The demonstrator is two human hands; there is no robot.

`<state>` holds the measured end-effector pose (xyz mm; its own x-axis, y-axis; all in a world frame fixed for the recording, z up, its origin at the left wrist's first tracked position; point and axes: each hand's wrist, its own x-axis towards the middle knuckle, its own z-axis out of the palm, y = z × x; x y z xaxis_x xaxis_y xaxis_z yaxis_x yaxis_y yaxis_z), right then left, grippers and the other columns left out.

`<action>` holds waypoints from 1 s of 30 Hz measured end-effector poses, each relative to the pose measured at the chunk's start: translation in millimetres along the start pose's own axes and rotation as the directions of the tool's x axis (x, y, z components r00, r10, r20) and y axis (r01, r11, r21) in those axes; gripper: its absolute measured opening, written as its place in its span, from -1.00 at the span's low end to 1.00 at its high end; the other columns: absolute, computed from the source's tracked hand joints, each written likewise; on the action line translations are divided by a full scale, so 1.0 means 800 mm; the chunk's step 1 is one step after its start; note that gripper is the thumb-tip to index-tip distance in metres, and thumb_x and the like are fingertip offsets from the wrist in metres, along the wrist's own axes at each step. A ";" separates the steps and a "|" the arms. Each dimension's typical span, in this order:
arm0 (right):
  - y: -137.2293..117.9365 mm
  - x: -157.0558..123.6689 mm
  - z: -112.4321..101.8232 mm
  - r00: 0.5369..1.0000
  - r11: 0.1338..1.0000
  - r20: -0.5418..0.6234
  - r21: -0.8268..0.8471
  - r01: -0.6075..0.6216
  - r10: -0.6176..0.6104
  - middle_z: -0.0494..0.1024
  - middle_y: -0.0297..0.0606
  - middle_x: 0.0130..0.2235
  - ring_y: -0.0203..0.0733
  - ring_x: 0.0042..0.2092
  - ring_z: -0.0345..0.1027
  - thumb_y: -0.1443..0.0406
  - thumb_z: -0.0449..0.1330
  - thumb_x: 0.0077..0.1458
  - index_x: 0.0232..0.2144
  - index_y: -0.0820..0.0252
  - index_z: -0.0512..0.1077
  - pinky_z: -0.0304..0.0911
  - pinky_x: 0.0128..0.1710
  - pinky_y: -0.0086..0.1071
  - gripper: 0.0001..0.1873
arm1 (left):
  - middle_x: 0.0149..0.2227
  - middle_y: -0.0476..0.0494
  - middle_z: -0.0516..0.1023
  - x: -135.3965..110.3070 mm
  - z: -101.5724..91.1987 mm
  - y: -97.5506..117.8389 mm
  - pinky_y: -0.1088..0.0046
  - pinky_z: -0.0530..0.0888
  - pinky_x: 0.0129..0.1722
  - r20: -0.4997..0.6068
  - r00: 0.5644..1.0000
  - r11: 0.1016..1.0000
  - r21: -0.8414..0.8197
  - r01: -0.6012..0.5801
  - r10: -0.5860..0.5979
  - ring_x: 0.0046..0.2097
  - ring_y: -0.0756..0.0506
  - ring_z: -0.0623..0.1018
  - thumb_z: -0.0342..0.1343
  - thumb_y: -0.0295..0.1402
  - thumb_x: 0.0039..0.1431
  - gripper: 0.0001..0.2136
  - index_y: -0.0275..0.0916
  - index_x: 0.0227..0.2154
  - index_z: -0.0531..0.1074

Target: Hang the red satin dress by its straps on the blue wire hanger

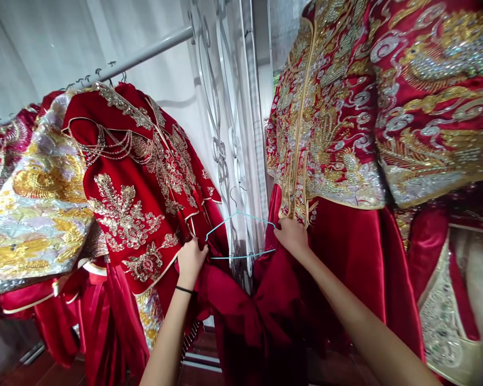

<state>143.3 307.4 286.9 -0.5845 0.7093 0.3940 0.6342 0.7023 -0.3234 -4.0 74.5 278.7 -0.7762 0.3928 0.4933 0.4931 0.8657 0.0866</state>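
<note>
Both hands stretch a red satin skirt (241, 316) along a light-blue wire hanger (241, 236), just below the rail (145, 53). The left hand (191, 260) pinches one end closed; the right hand (292, 236) clamps the other. Keeping both ends level should seat it evenly.

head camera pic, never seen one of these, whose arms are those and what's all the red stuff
The camera sits on a person's head, looking forward and down, so the two bare arms are the wearer's own. The left hand and right hand each grip an end of a light blue wire hanger with plain red satin fabric hanging from it. Around them hang red embroidered garments: one on a metal rail at left, another with gold and silver stitching at right. White curtains hang behind.
</note>
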 end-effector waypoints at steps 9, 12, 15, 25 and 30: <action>0.014 0.009 -0.011 1.000 0.999 -0.018 -0.030 -0.008 0.008 0.50 0.01 -0.25 0.02 -0.19 0.39 0.39 0.00 -0.02 -0.28 0.31 0.44 0.22 -0.31 -0.31 -0.73 | -0.34 -0.32 0.52 0.006 0.001 0.002 0.37 0.36 -0.35 0.013 0.999 0.996 0.070 -0.046 0.045 -0.28 -0.19 0.53 -0.21 -0.43 0.12 -0.74 -0.33 -0.33 0.40; 0.035 0.021 -0.014 0.998 0.998 -0.024 0.039 -0.052 0.053 0.50 -0.05 -0.27 -0.02 -0.23 0.39 0.38 0.03 -0.06 -0.33 0.25 0.45 0.20 -0.38 -0.35 -0.76 | -0.37 -0.29 0.52 0.022 0.002 -0.022 0.36 0.35 -0.34 -0.013 1.000 0.996 -0.088 0.027 -0.028 -0.29 -0.19 0.51 -0.13 -0.38 0.05 -0.78 -0.30 -0.40 0.42; 0.053 0.031 -0.012 0.997 0.979 0.002 0.191 -0.072 0.073 0.48 -0.21 -0.43 -0.12 -0.33 0.38 0.34 0.08 -0.11 -0.48 0.21 0.44 0.15 -0.46 -0.43 -0.87 | -0.54 -0.18 0.48 0.038 0.009 -0.054 0.39 0.33 -0.38 0.027 0.990 0.923 -0.358 0.141 -0.141 -0.37 -0.16 0.48 -0.04 -0.34 -0.06 -0.83 -0.25 -0.59 0.41; 0.065 0.014 0.007 0.961 0.864 -0.216 0.436 0.252 -0.172 0.46 -0.33 -0.10 -0.24 -0.09 0.33 0.50 0.00 -0.12 -0.20 0.10 0.43 0.20 -0.17 -0.44 -0.57 | -0.77 -0.02 0.30 0.048 0.056 -0.089 0.46 0.29 -0.61 0.153 0.934 0.646 -0.685 0.336 -0.323 -0.62 -0.05 0.35 0.00 -0.29 -0.20 -0.82 -0.28 -0.70 0.40; 0.054 -0.007 0.006 0.957 0.902 -0.201 0.340 0.267 -0.207 0.46 -0.28 -0.10 -0.16 -0.15 0.36 0.24 0.09 -0.01 -0.29 0.15 0.44 0.23 -0.16 -0.34 -0.78 | -0.77 -0.01 0.31 0.049 0.069 -0.092 0.47 0.28 -0.64 0.196 0.915 0.521 -0.771 0.367 -0.353 -0.64 -0.03 0.34 0.03 -0.28 -0.24 -0.81 -0.33 -0.66 0.42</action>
<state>171.1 334.2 266.5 -0.5889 0.5213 0.6176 0.2438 0.8432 -0.4792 -92.7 43.2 243.8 -0.9613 0.1143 0.2506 0.2751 0.3561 0.8930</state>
